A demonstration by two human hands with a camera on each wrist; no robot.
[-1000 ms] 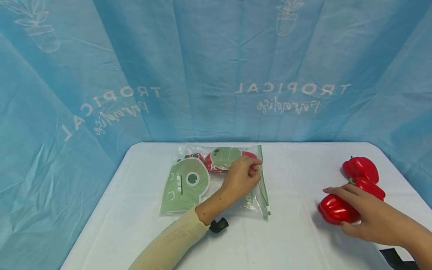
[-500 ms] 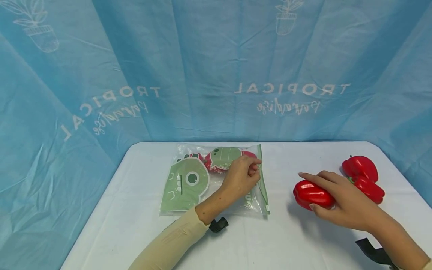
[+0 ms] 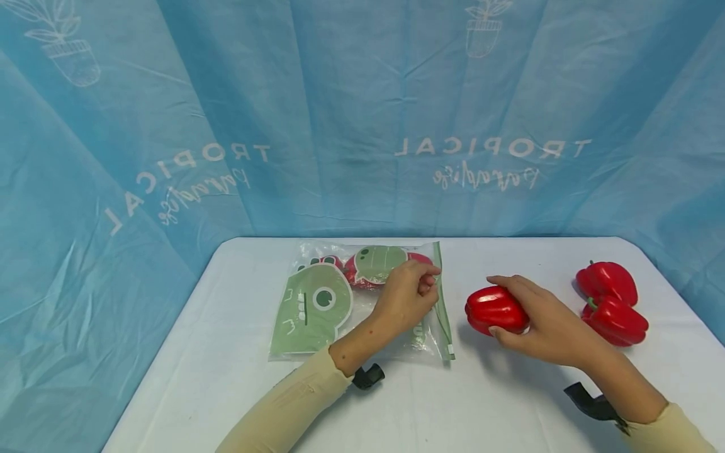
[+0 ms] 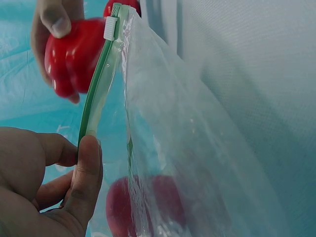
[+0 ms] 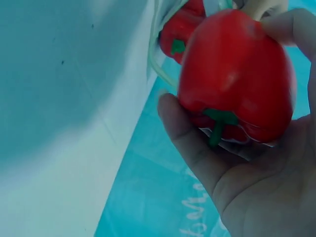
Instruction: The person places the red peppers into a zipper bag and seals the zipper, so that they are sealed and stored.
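Observation:
A clear zip bag (image 3: 317,321) with green cartoon prints lies flat on the white table, its slider edge facing right. Red peppers (image 4: 145,202) show through its plastic. My left hand (image 3: 408,292) pinches the bag's green zip edge (image 4: 96,81) between thumb and fingers, and the mouth gapes in the left wrist view. Just right of that mouth, my right hand (image 3: 538,321) grips a red bell pepper (image 3: 495,309) above the table. Its green stem (image 5: 217,123) points back toward the palm in the right wrist view.
Two more red bell peppers, one behind (image 3: 606,283) and one in front (image 3: 616,321), lie touching near the table's right edge. A blue printed curtain (image 3: 362,126) hangs behind the white table (image 3: 187,358) and along its sides.
My right hand has carried the bell pepper leftward, away from the other two and toward the bag's mouth. My left hand and the bag have stayed in place.

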